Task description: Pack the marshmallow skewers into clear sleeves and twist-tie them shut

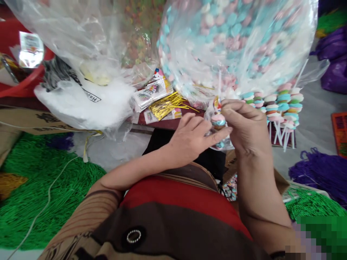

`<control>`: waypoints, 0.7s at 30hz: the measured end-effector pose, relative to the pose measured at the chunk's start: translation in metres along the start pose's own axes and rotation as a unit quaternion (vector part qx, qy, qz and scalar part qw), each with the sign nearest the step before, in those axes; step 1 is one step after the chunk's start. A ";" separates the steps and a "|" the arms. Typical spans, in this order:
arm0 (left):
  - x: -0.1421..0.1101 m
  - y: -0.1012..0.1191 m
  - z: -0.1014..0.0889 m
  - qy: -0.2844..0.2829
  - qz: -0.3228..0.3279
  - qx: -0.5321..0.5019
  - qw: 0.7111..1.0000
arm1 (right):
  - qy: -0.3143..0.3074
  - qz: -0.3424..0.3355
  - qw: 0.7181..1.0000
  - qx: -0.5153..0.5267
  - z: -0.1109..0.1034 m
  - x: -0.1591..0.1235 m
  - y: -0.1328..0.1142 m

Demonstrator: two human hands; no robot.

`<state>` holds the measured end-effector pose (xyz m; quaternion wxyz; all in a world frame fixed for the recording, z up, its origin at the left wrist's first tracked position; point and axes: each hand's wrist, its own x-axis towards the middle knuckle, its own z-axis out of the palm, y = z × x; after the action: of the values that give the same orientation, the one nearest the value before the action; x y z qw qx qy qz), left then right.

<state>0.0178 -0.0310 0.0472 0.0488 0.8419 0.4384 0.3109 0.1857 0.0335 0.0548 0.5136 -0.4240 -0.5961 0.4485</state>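
At one o'clock, the right hand (248,124) pinches a wrapped candy stick (217,120); the left hand (189,140), loosely open, lays a thumb (220,137) across it. Light, steady pressure should avoid crushing.

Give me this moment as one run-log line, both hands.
left hand: at wrapped candy | right hand: pinching it | nearby: gold ties, candy sticks, candy bag

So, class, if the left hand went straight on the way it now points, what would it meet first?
Most likely the wrapped sweets: the thumb of the left hand overlaps them in view, though depth leaves contact unclear. Just beyond is the right hand.
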 end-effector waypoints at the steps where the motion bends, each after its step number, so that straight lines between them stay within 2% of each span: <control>1: -0.001 0.001 0.008 -0.008 0.011 0.014 1.000 | 0.004 0.020 0.999 0.029 -0.002 -0.003 0.000; 4: -0.001 -0.002 0.027 -0.090 0.027 -0.008 0.996 | -0.027 0.051 0.995 0.077 -0.010 -0.020 0.001; 6: 0.002 -0.005 0.032 -0.160 0.055 -0.073 0.983 | -0.013 0.064 0.995 0.071 -0.021 -0.036 0.003; 9: 0.002 -0.017 0.028 -0.208 0.064 -0.160 0.963 | 0.110 0.103 0.988 0.018 -0.059 -0.065 0.016; 11: 0.000 -0.031 0.021 -0.188 0.011 -0.147 0.971 | 0.230 0.100 0.967 -0.051 -0.099 -0.088 0.031; 13: -0.004 -0.048 0.014 -0.149 -0.061 -0.079 0.984 | 0.303 0.126 0.931 -0.159 -0.146 -0.116 0.049; 15: -0.009 -0.067 0.009 -0.116 -0.123 0.003 0.986 | 0.309 0.194 0.891 -0.269 -0.193 -0.145 0.066; 16: -0.011 -0.076 0.008 -0.105 -0.150 0.042 0.982 | 0.255 0.236 0.883 -0.317 -0.214 -0.158 0.074; 17: -0.012 -0.083 0.008 -0.097 -0.172 0.077 0.977 | 0.204 0.247 0.867 -0.382 -0.233 -0.169 0.081; 19: -0.015 -0.095 0.011 -0.089 -0.200 0.129 0.967 | 0.116 0.241 0.831 -0.487 -0.260 -0.185 0.092; 20: -0.015 -0.099 0.013 -0.088 -0.206 0.144 0.964 | 0.092 0.226 0.825 -0.511 -0.269 -0.190 0.096; 21: -0.015 -0.102 0.016 -0.090 -0.208 0.154 0.962 | 0.072 0.201 0.842 -0.496 -0.274 -0.192 0.099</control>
<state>-0.0517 0.0227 -0.0087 0.0209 0.7542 0.6399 0.1456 0.4838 -0.1011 -0.0669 0.1748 -0.7633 -0.6024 0.1548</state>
